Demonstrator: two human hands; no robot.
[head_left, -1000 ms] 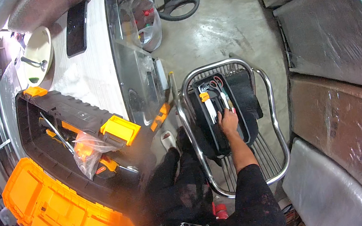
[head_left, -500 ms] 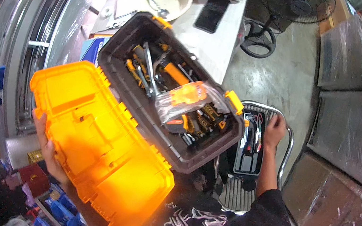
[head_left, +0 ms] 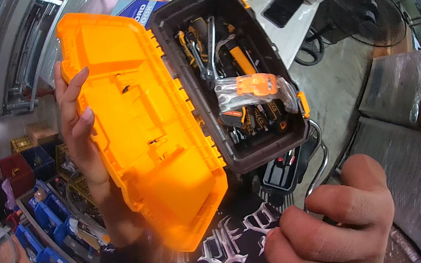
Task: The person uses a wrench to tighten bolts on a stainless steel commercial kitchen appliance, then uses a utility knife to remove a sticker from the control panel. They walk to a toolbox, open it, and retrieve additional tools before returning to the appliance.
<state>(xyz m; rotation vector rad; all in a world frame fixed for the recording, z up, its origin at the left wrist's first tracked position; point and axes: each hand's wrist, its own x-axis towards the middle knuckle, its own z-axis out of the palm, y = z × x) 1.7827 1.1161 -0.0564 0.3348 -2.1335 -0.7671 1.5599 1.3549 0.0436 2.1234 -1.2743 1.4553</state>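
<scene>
Firstly, at the left of the frame, the left hand (head_left: 79, 131) holds the outer edge of the bright orange plastic lid (head_left: 138, 132) of an open toolbox, with the fingers stretched long against that edge and the fingertips near its upper corner. This lid takes the middle-left of the frame and hangs open, joined along its right side to the dark brown plastic toolbox body (head_left: 234, 72), which sits in the upper centre. Inside the body lie metal wrenches (head_left: 208, 48), yellow-handled tools (head_left: 241, 62) and a clear plastic bag with an orange part (head_left: 253, 88). Just below the body, a black tool tray (head_left: 284, 172) rests on a chrome wire chair (head_left: 321, 160). At the lower right, very near the camera, the right hand (head_left: 321, 230) has its fingers curled narrow; I cannot tell whether it holds something.
</scene>
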